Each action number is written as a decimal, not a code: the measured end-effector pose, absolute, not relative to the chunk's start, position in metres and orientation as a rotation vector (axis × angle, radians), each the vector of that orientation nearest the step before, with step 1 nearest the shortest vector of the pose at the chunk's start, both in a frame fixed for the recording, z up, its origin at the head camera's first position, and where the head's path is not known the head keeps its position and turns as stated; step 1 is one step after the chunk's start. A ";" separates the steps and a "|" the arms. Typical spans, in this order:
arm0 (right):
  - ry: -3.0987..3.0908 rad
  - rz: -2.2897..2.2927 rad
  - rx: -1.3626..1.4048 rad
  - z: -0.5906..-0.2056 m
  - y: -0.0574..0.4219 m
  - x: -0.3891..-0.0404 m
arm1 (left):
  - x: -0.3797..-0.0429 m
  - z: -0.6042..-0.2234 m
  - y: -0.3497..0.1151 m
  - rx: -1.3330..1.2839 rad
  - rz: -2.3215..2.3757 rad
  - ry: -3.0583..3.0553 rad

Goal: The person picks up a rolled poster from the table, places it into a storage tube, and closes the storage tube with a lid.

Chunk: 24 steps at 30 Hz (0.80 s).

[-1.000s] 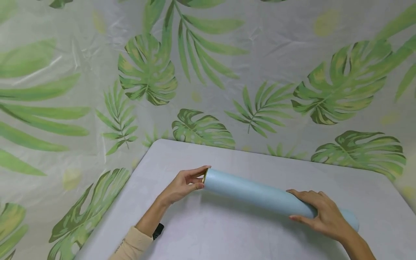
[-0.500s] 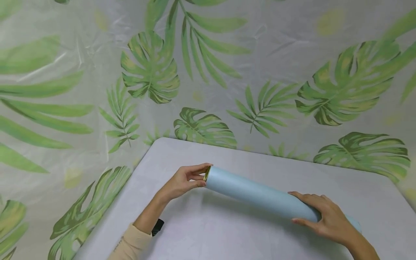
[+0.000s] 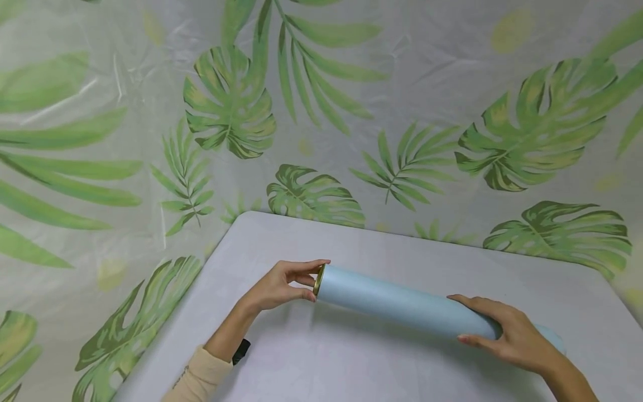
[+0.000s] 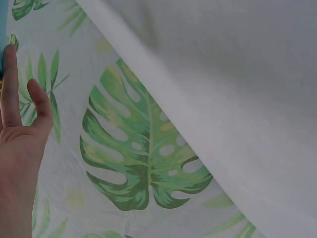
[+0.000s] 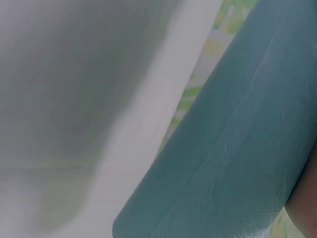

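Observation:
A long light blue tube [image 3: 392, 296] is held up over the table, sloping down toward the right. At its left end shows a gold-coloured rim [image 3: 318, 281]. My left hand [image 3: 273, 287] pinches that end between thumb and fingers. Farther along, my right hand [image 3: 517, 335] grips the tube from above near its right end, thumb on the near side. In the left wrist view my left hand [image 4: 22, 144] is at the left edge, its fingertips partly cut off. The tube [image 5: 223, 144] fills much of the right wrist view, with a bit of my right hand [image 5: 304, 203] beside it.
A white table [image 3: 291, 357] with rounded corners lies beneath the tube, which casts a shadow on it. Behind and left of it hangs a leaf-patterned sheet [image 3: 321, 72]. Something black [image 3: 241, 352] shows at the left forearm by the beige sleeve [image 3: 203, 374].
The tube's left end rises slightly, then dips, with the left hand following. The right hand shifts a little to the right with the tube. Both hands keep their hold.

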State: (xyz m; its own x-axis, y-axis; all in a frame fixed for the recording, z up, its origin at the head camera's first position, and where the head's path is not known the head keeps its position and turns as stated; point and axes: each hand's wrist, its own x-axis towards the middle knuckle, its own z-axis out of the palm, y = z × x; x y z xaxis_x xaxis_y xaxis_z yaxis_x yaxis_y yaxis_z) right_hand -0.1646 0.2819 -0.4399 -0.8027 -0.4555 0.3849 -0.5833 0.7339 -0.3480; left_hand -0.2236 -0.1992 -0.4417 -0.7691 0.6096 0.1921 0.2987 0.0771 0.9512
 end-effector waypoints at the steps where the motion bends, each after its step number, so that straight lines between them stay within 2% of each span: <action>1: -2.659 0.690 0.815 -0.441 0.283 -0.165 | -0.223 -0.441 -0.198 0.913 1.745 2.124; 13: -2.611 0.726 0.836 -0.450 0.282 -0.169 | -0.220 -0.438 -0.198 0.966 1.700 2.203; 24: -2.510 0.609 0.836 -0.450 0.274 -0.175 | -0.223 -0.442 -0.198 0.913 1.689 2.181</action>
